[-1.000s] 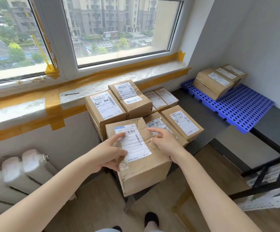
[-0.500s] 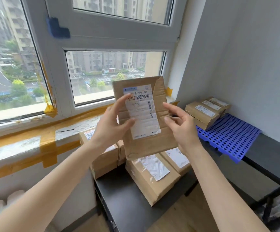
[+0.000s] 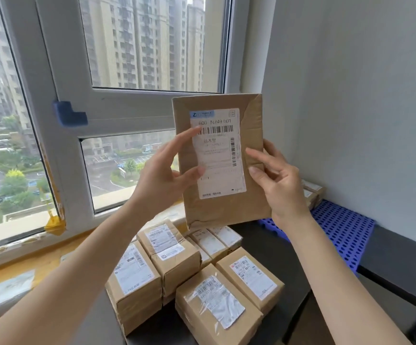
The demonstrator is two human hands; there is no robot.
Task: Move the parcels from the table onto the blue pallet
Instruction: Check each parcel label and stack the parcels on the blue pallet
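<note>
Held parcel [image 3: 223, 170]: brown cardboard, upright, label side facing camera, centre of frame, raised in the air in front of the window, well above the table. White shipping label [image 3: 218, 153] on its front with barcodes; brown tape creased down its right side.

Left hand [image 3: 163, 176]: grips the parcel's left edge, thumb and forefinger lying on the front over the label edge, other fingers behind the box, hidden. Right hand [image 3: 280, 181]: holds the right edge, thumb pressed on the front near the label, forefinger stretched toward the label, remaining fingers curled round the back edge. Both hands are closed on the same parcel.

Below it, lower centre: stack of parcels [image 3: 189, 277] on the dark table [image 3: 284, 260], all brown with white labels up, packed touching each other, some two layers high. Nearest one has a label under shiny clear film.

Right of frame: blue pallet [image 3: 338, 235], perforated, lying on the dark table against the wall. Parcels on pallet [image 3: 312, 195] sit at its far end, mostly hidden behind the right hand; count cannot be told.

Outward: white-framed window [image 3: 65, 100] fills upper left, blue corner guard [image 3: 69, 113] on the frame, yellow tape [image 3: 55, 220] at the lower frame and along the sill. Apartment blocks and trees outside. Plain pale wall [image 3: 363, 95] upper right.
</note>
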